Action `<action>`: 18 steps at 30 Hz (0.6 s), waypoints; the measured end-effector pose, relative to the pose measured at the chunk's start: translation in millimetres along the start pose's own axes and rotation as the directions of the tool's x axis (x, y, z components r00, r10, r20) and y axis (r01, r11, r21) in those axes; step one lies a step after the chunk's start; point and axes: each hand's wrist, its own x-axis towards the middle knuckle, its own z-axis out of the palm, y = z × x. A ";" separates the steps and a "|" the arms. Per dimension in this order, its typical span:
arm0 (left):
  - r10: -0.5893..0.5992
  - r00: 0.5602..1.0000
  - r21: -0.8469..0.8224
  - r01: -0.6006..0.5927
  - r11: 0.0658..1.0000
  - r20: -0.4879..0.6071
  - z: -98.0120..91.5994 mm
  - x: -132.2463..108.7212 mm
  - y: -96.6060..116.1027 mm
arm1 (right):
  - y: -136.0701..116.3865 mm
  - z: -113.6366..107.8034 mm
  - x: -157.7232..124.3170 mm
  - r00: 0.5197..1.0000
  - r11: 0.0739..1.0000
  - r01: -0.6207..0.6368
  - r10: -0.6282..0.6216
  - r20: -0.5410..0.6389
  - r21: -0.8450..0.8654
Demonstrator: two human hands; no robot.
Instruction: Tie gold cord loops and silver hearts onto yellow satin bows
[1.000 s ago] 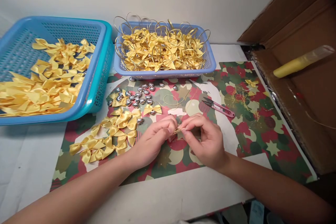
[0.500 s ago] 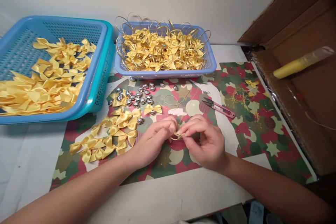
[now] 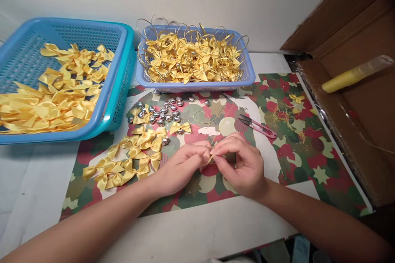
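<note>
My left hand (image 3: 182, 166) is closed in a pinch on a thin gold cord (image 3: 211, 158), just in front of the middle of the patterned sheet. Close against it, my right hand (image 3: 239, 162) pinches the same cord between thumb and fingers. Most of the cord in the grip is hidden by the fingertips. Beyond the hands lies a yellow bow (image 3: 180, 128) with a silver bell on it. Several loose silver bells (image 3: 165, 111) are scattered behind, and a pile of yellow satin bows (image 3: 126, 158) lies left of my left hand.
Pink-handled thread snips (image 3: 257, 126) lie right of the hands. At the back stands a blue basket (image 3: 197, 87) of bows with gold loops; at left, stacked baskets (image 3: 105, 109) hold more bows. Cord scraps (image 3: 284, 117) and a cardboard box (image 3: 342, 123) are at right.
The small cord loop that showed between my fingertips has drawn in and is mostly hidden. My hands have come slightly closer together, still pinching the cord.
</note>
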 end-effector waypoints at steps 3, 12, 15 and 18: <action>-0.005 1.000 -0.037 0.005 0.999 0.006 -0.6 0.2 -1.6 | 0.4 0.3 0.3 1.000 0.999 0.018 -0.018 0.004 -0.030; -0.003 1.000 -0.151 0.000 0.988 -0.024 -1.8 2.0 -5.7 | -2.4 -0.9 1.2 0.999 0.997 -0.025 0.027 0.023 -0.070; 0.007 0.998 -0.152 -0.017 0.988 -0.062 -1.1 2.8 -5.4 | -4.0 -1.5 1.2 0.999 0.997 -0.033 0.035 0.027 -0.069; 0.016 0.994 -0.155 -0.033 0.987 -0.111 0.1 3.1 -5.7 | -5.1 -2.1 1.2 1.000 0.997 -0.019 0.020 0.022 -0.071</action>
